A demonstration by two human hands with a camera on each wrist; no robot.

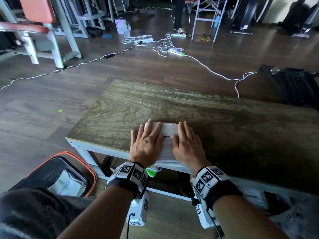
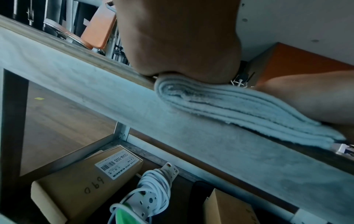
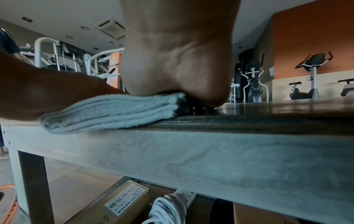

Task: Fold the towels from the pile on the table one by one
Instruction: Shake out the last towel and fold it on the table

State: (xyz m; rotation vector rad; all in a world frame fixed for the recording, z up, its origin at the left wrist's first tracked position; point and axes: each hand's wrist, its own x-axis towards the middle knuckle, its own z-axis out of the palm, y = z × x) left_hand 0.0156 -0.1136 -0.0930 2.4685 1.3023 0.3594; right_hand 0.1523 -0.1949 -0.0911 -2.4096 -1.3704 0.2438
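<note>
Head view, near to far: a basket (image 1: 87, 171) with an orange rim stands on the floor at the person's left, holding pale cloth. At the near edge of the table (image 1: 224, 121), the left hand (image 1: 145, 144) and right hand (image 1: 187, 145) lie side by side, palms down, fingers straight and flat, pressing a folded white towel (image 1: 170, 130); neither hand curls round it. The towel sits at the table's front edge, its near end just overhanging. Wrist views show the towel (image 2: 220, 104) as several stacked terry layers compressed under the heel of each palm (image 3: 107, 112). Judged from this, the cloth is light, soft and limp, not slippery or fragile; layers would splay if lifted by one corner, so it is best taken from both short ends or scooped from beneath. Beyond the table, white cables (image 1: 215, 73) trail across the wooden floor.
</note>
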